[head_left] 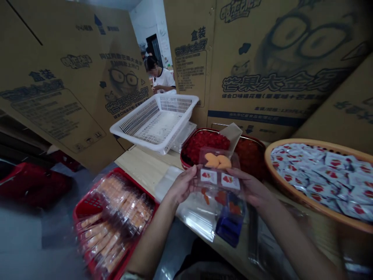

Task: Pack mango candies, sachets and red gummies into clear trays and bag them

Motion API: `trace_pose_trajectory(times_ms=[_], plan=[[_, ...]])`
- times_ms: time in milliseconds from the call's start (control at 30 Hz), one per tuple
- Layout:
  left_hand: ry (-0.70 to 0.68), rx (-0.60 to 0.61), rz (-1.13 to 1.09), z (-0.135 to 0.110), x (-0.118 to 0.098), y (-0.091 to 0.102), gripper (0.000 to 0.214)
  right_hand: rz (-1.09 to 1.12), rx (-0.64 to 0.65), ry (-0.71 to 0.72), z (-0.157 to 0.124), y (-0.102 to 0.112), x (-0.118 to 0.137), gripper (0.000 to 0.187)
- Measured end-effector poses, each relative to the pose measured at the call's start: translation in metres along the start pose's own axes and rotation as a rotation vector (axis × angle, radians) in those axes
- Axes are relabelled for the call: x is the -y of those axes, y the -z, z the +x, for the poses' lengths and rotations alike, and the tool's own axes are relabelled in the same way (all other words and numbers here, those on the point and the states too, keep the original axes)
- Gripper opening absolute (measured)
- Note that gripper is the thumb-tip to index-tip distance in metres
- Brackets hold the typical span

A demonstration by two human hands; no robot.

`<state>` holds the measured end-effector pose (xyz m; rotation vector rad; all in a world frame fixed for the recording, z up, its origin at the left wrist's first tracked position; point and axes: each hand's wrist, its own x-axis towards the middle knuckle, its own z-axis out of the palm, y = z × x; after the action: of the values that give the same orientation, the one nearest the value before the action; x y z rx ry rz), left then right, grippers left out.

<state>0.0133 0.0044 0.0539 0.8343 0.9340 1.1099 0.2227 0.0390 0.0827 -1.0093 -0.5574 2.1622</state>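
Reference point: the clear plastic tray (218, 171) held at centre, with 12 o'clock straight ahead. At 8 o'clock, a red plastic crate (80, 212) of film-wrapped orange wafer strips (116, 212) stands at the edge of the tabletop (142, 163), likely placed there for reach by the left hand (182, 184). That hand is narrowly closed on the tray's left edge. At 11 o'clock, a white plastic basket (154, 124) rests tilted, and a co-worker (163, 79) stands farther off between printed cardboard cartons (256, 66). At 12 o'clock, a red tray of red candy (204, 142) sits just behind the clear plastic tray, which holds two orange pieces above two strawberry-printed sachets. The right hand (250, 188) is narrowly closed on the opposite edge, so the two hands support the tray level and face it upward. At 3 o'clock, an oval wicker basket (279, 182) keeps loose strawberry-printed sachets (323, 175) within reach of the right hand.
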Motion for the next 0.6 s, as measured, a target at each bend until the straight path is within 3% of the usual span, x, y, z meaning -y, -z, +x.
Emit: trace_pose_trajectory(times_ms=[133, 300, 433, 600], plan=[[-0.235, -0.094, 0.457, 0.013, 0.02, 0.029, 0.015, 0.124, -0.244, 0.09, -0.027, 0.018, 0.012, 0.022], [-0.266, -0.074, 0.583, 0.018, 0.049, 0.057, 0.025, 0.126, -0.325, 0.205, -0.052, 0.042, 0.021, 0.025], [-0.289, -0.048, 0.673, 0.016, 0.06, 0.06, 0.026, 0.149, -0.39, 0.235, -0.063, 0.05, 0.02, 0.023], [-0.326, -0.029, 0.771, 0.012, 0.052, 0.053, 0.017, 0.141, -0.458, 0.282, -0.069, 0.051, 0.017, 0.023]])
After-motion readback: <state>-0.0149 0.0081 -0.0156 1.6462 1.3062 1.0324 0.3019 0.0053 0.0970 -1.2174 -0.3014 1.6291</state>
